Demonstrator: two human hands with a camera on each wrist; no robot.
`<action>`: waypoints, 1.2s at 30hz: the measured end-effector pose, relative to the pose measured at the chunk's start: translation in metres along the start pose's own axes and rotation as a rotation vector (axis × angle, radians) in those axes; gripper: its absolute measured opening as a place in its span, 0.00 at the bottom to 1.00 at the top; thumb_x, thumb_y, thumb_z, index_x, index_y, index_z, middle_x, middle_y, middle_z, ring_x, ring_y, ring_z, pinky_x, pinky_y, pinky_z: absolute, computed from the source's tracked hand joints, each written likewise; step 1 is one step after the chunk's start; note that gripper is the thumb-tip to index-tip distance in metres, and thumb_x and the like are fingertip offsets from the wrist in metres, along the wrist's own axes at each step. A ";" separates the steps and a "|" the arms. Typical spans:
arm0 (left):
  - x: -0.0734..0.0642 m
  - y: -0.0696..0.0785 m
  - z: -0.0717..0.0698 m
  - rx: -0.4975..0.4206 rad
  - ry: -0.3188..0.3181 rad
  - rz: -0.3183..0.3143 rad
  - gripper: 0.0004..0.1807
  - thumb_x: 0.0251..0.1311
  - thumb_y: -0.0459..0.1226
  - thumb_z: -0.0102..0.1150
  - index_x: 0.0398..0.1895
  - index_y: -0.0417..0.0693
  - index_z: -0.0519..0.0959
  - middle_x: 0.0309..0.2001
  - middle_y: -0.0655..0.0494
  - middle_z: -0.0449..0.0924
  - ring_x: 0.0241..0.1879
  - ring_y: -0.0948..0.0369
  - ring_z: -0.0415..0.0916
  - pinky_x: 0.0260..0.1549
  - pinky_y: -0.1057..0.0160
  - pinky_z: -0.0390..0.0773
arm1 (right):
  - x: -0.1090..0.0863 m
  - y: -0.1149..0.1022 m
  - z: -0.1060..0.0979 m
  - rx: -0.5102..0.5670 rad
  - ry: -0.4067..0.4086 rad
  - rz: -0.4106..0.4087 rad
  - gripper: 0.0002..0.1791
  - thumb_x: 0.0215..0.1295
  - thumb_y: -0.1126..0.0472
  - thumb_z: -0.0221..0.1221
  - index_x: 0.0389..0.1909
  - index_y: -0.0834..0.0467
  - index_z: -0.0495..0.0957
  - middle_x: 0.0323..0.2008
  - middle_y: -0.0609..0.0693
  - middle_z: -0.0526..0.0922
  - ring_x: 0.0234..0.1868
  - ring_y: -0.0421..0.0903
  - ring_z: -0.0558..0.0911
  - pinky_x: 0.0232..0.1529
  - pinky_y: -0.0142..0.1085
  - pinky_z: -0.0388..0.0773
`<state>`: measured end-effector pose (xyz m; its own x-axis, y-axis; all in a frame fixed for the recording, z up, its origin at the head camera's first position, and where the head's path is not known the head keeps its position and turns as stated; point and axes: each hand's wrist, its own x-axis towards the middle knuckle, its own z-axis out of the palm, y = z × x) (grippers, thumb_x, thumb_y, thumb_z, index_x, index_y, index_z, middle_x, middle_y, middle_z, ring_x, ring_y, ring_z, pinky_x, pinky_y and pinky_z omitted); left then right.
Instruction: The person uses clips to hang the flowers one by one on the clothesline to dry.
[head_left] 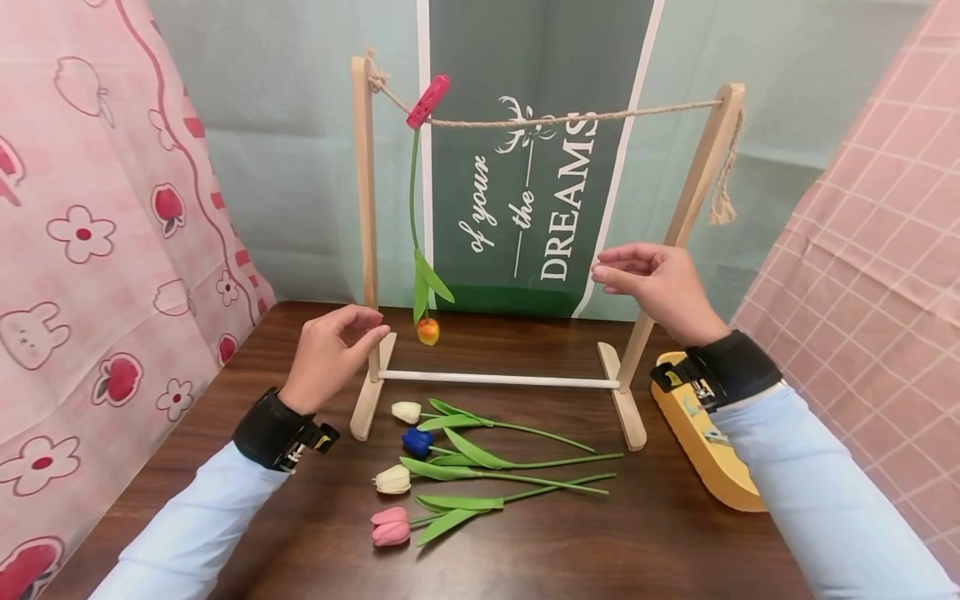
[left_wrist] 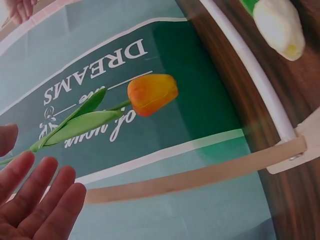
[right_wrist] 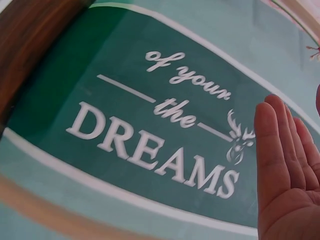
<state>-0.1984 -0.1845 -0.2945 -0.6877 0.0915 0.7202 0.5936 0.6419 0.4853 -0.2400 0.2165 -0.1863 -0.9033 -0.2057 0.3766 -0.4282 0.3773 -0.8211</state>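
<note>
On the worktop [head_left: 540, 567], near its far edge, we see a wooden rack [head_left: 367, 217]; the left hand [head_left: 330, 350] and right hand [head_left: 660, 283] hold nothing, fingers loose — an orange tulip [head_left: 420, 287] hangs head-down, left of that edge's middle, from a red clip [head_left: 428, 102].

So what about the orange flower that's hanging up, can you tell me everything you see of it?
The orange flower is a tulip with a closed, yellow-tinged bloom, a thin green stem and long green leaves. It looks artificial, perhaps plastic. It hangs upside down near the left end of the rope, its stem clipped by a red peg. The left hand is beside it, apart in the head view.
</note>
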 end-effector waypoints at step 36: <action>-0.037 -0.032 -0.010 0.158 -0.137 -0.034 0.09 0.54 0.34 0.71 0.37 0.42 0.84 0.34 0.51 0.85 0.32 0.55 0.81 0.30 0.53 0.77 | -0.057 0.108 -0.105 -0.285 -0.014 0.266 0.28 0.68 0.53 0.61 0.51 0.76 0.75 0.32 0.39 0.86 0.31 0.30 0.82 0.34 0.27 0.79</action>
<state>-0.1874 -0.2160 -0.3321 -0.7630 0.1635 0.6254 0.5035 0.7570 0.4164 -0.2370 0.3638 -0.2512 -0.9841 -0.0782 0.1593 -0.1712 0.6545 -0.7364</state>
